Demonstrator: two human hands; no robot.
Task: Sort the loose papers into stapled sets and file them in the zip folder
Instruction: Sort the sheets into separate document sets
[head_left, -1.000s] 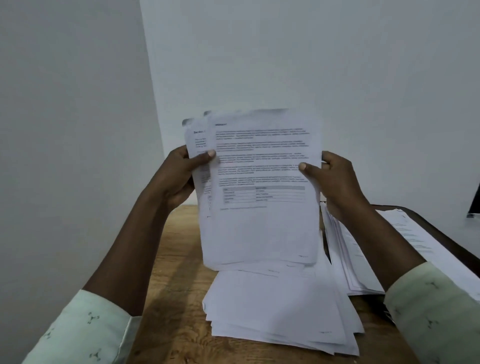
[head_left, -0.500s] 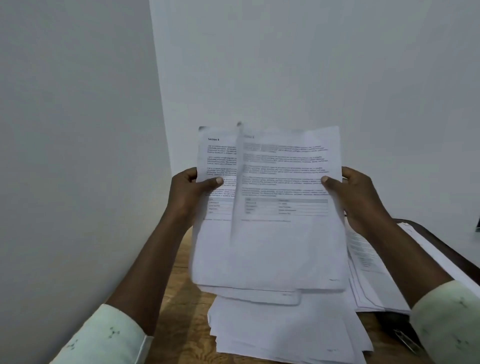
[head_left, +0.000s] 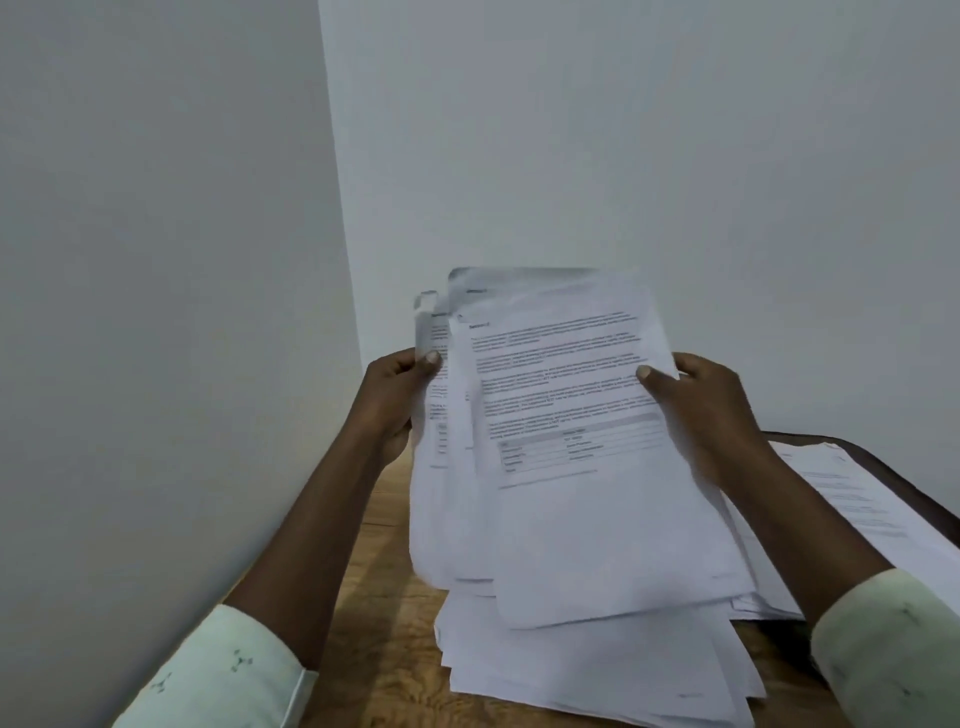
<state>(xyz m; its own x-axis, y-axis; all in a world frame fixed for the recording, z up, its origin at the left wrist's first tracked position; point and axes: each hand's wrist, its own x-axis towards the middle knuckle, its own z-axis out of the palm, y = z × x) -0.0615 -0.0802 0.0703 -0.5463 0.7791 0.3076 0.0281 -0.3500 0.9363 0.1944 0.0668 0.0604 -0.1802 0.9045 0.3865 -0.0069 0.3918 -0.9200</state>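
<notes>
I see two plain pale grey walls (head_left: 675, 156) meeting in a corner, and they fill most of my view. Below them is a light brown wooden table (head_left: 384, 649) with visible grain, pushed into that corner.

On the table, near me, lies an untidy pile of loose white printed sheets (head_left: 597, 670), its edges splayed out. To the right sits a second flat stack of white printed papers (head_left: 857, 499). It rests on a dark flat case with a rounded corner (head_left: 904, 486). I can't tell from here whether that is the zip folder.

Held up over the near pile is a fanned bunch of white printed pages (head_left: 582, 493). They stand roughly upright, and the front page is tilted clockwise. It carries paragraphs of text and a small grey table. The print is too blurred for me to read. The lower edges hang over the pile, but I can't say whether they touch it.

Pale green sleeves with tiny dark marks cover both forearms, left (head_left: 218, 675) and right (head_left: 893, 639).

The left hand (head_left: 395, 400) grasps the rear pages at their left edge, with its thumb (head_left: 428, 358) pressed on the front. The right hand (head_left: 711, 410) grasps the front page at its right edge, its thumb (head_left: 649, 374) lying across the text.
</notes>
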